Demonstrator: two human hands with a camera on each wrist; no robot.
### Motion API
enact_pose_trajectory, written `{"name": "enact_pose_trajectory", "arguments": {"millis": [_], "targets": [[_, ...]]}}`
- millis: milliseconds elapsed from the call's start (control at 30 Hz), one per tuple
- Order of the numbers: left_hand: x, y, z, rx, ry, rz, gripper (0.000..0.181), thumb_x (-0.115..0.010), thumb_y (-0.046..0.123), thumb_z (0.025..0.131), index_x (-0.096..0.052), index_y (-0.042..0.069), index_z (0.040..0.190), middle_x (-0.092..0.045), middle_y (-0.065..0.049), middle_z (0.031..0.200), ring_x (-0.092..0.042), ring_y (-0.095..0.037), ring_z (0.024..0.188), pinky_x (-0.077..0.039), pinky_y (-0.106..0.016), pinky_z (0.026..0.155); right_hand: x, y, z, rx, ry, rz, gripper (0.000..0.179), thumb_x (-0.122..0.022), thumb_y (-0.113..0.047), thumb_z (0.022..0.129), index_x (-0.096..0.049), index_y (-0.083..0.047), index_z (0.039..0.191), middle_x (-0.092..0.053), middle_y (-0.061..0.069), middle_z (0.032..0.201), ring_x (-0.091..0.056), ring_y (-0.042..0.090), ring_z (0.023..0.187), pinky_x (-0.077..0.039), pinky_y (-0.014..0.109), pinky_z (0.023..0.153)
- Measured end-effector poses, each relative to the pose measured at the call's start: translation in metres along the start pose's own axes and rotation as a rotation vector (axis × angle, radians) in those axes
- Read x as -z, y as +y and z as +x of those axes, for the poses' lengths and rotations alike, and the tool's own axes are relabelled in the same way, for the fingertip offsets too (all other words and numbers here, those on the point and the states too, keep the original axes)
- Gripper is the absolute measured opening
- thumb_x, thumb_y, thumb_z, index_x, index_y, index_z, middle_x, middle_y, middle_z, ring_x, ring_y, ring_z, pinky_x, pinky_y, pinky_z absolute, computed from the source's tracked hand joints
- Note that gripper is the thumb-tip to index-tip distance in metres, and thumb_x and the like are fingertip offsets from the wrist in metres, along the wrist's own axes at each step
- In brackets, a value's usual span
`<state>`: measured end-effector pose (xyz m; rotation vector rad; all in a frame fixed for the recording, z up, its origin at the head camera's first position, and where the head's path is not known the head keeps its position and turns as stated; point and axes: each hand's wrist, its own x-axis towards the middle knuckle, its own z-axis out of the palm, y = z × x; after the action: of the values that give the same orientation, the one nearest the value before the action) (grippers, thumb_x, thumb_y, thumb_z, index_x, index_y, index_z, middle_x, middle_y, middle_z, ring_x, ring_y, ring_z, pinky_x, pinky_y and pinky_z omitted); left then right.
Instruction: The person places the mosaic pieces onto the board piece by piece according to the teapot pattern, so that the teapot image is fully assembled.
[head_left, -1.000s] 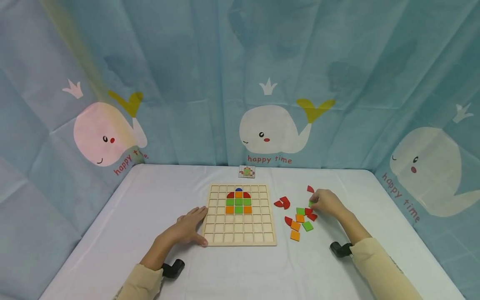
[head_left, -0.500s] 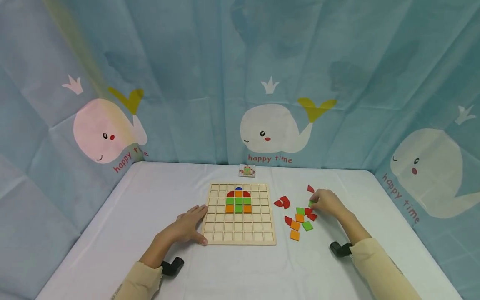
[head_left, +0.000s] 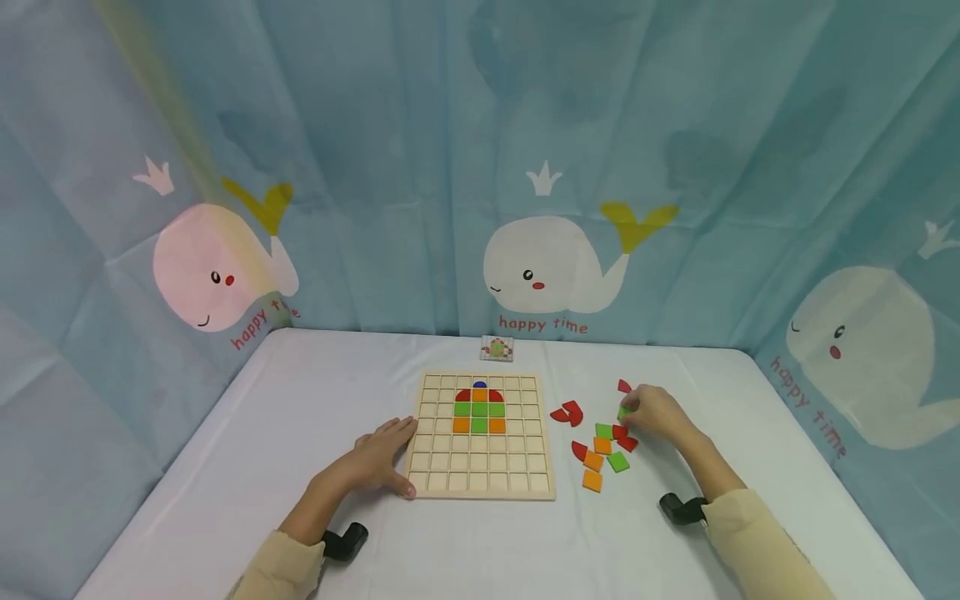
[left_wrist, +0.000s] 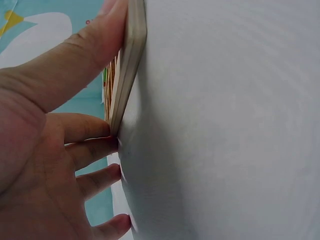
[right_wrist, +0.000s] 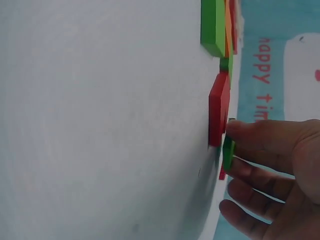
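Pale beige sleeves (head_left: pixel 276 568), loose cuffs (head_left: pixel 724 505), black rounded wrist cameras (head_left: pixel 347 542)

Blue curtains (head_left: pixel 375 125) line the far, left and right sides of a white-covered desk (head_left: pixel 322 375). They carry three printed whales: a pinkish whale (head_left: pixel 198 258) at left, a white whale (head_left: pixel 551 258) at the far middle, and another whale (head_left: pixel 870 333) at right. Small white crowns (head_left: pixel 543 179) sit above them, red "happy time" lettering (head_left: pixel 543 324) runs beside or below, and two tails end in yellow flukes (head_left: pixel 640 229).
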<state>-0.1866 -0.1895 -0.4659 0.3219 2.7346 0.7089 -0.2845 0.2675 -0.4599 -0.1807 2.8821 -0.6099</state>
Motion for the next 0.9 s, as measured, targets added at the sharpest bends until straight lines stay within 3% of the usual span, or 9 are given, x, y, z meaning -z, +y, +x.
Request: {"name": "enact_pose_trajectory", "arguments": {"millis": [300,900], "targets": [[-0.004,0.000,-0.001,0.001,-0.004,0.006,0.111,-0.091,0.029,0.059,-0.033,0.000,0.150,-0.029,-0.019,0.159,-0.021,-0.042,0.148,-0.019,-0.068,0.113,-0.011,-0.020,-0.008,0.109,0.059,0.015,0.028,-0.075,-0.018,0.083,-0.073,-0.002,0.105,-0.066,0.008,0.092,-0.055,0.019,0.081,-0.056,0.033,0.071],[0.002,-0.001,0.001,0.002,-0.022,0.025,0.113,-0.090,0.032,0.061,-0.030,-0.001,0.151,-0.026,-0.020,0.159,-0.019,-0.043,0.148,-0.019,-0.069,0.113,-0.001,-0.055,-0.004,0.193,0.051,0.008,0.026,-0.073,-0.019,0.086,-0.073,-0.004,0.107,-0.067,0.007,0.095,-0.056,0.020,0.084,-0.056,0.035,0.075]]}}
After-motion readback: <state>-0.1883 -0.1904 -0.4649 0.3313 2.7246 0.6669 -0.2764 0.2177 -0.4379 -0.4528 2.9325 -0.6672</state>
